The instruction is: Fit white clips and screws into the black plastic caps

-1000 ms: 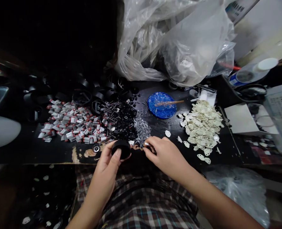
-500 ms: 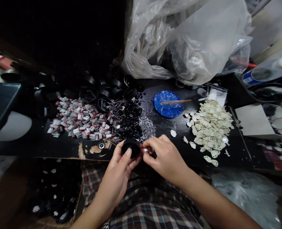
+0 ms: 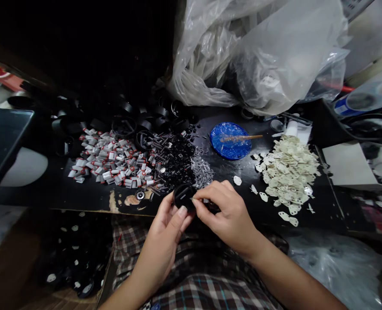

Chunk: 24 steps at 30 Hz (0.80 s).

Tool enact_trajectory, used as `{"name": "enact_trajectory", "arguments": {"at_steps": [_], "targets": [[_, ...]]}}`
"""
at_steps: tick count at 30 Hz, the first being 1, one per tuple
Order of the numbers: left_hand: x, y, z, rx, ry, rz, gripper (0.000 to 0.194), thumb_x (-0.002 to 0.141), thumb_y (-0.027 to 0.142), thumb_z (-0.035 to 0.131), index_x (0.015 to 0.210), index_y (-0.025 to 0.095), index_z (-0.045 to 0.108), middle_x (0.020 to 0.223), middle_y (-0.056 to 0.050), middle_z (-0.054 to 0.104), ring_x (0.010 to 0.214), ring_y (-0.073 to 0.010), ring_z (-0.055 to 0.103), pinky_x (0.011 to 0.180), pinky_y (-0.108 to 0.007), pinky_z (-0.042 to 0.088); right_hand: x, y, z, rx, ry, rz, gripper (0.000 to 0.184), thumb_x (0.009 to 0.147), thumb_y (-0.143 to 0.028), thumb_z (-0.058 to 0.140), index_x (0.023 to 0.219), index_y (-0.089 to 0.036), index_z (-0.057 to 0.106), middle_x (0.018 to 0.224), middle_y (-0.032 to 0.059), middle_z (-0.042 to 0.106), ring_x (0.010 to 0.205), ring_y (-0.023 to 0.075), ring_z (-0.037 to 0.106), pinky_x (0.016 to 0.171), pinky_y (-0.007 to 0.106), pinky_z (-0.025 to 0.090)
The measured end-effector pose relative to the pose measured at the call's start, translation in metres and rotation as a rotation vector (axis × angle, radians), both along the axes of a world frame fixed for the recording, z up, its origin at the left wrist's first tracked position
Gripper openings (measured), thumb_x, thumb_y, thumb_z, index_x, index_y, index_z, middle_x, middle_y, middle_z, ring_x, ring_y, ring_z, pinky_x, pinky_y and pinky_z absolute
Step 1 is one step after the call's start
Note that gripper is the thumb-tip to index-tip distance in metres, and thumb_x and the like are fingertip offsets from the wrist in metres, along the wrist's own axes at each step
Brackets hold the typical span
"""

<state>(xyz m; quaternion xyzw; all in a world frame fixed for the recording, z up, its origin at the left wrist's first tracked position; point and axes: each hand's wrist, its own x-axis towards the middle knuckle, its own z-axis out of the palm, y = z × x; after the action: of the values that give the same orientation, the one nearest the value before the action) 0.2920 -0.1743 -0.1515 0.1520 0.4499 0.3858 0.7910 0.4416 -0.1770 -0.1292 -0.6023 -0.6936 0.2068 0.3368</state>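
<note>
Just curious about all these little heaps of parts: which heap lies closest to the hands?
The small grey heap, just beyond the right hand. The black, white-and-red and cream heaps lie farther off.

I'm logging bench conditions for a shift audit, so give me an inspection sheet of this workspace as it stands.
Surface: black worktable, top worn through to bare patches near the front edge.
Job's things: round black cap held over the table edge; a small part pinched against it, too small to identify.
Clutter: heap of white and red pieces, black small parts with springs, grey pieces, cream flat plates, blue dish with a stick across it, black rings.
Grippers: left hand holds the cap; right hand pinches at its rim.
Cables: nothing seen.
Surroundings: clear plastic bag behind, phone at left.
</note>
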Motion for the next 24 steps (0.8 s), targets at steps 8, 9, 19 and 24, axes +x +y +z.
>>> {"name": "enact_trajectory", "arguments": {"at_steps": [8,9,19,24], "targets": [[0.003,0.0,0.0,0.033,-0.041,-0.09,0.028,0.08,0.027,0.068,0.108,0.028,0.061,0.1,0.002,0.067,0.099,-0.0118,0.061,0.09,-0.024,0.048,-0.002,-0.001,-0.005,0.069,-0.108,0.059,0.013,0.084,-0.01,0.054,0.082,-0.019,0.063,0.072,-0.0002,0.065,0.066,0.0134,0.054,0.068,0.032,0.033],[0.002,0.0,-0.001,0.028,-0.036,-0.084,0.028,0.08,0.027,0.068,0.107,0.028,0.061,0.095,0.002,0.067,0.097,-0.0112,0.061,0.09,-0.024,0.048,-0.002,-0.001,-0.004,0.064,-0.127,0.076,0.013,0.084,-0.009,0.054,0.082,-0.018,0.064,0.071,-0.0001,0.064,0.065,0.0134,0.054,0.068,0.033,0.032],[-0.009,0.005,-0.011,0.233,0.078,-0.306,0.027,0.083,0.03,0.064,0.109,0.026,0.059,0.107,0.0,0.067,0.105,-0.0161,0.059,0.098,-0.03,0.043,-0.001,0.0,0.003,0.049,-0.285,0.169,0.02,0.086,-0.012,0.048,0.073,-0.015,0.063,0.063,0.0005,0.058,0.059,0.0139,0.044,0.064,0.032,0.026],[-0.016,0.008,-0.011,0.241,0.123,-0.362,0.028,0.082,0.03,0.065,0.109,0.026,0.06,0.107,0.0,0.069,0.103,-0.0164,0.062,0.096,-0.029,0.045,-0.001,-0.002,0.003,-0.03,-0.297,0.16,0.017,0.087,-0.013,0.051,0.074,-0.016,0.063,0.066,0.0002,0.06,0.062,0.0145,0.048,0.066,0.032,0.025]]}}
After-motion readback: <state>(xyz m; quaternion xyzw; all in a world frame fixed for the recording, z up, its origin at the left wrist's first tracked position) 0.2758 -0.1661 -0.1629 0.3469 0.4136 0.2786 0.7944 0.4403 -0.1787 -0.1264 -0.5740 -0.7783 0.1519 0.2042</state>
